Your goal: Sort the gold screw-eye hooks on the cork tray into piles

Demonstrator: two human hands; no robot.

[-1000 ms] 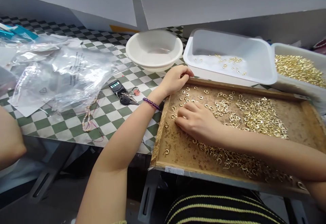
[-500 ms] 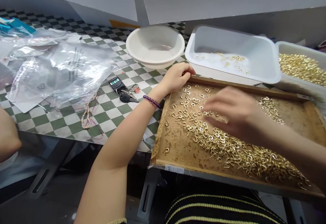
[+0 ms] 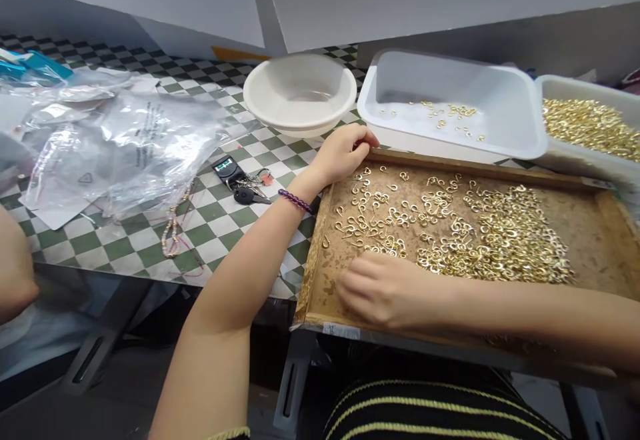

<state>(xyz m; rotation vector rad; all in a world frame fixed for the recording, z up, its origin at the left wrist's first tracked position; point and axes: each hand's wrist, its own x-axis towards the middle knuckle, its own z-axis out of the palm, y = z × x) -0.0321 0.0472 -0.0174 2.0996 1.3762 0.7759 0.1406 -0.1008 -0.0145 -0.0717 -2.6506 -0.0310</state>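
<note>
The right hand (image 3: 385,291) has swept down to the wooden tray's (image 3: 590,240) near rim at six o'clock, its fingers (image 3: 350,287) lying loosely together with nothing showing between them. The gold hooks (image 3: 510,240) now lie mostly in a band across the tray's middle, drawn back from that rim. The left hand (image 3: 345,153) sits at the tray's far corner, around eleven o'clock, fingers curled narrow; whether they hold anything cannot be told.
</note>
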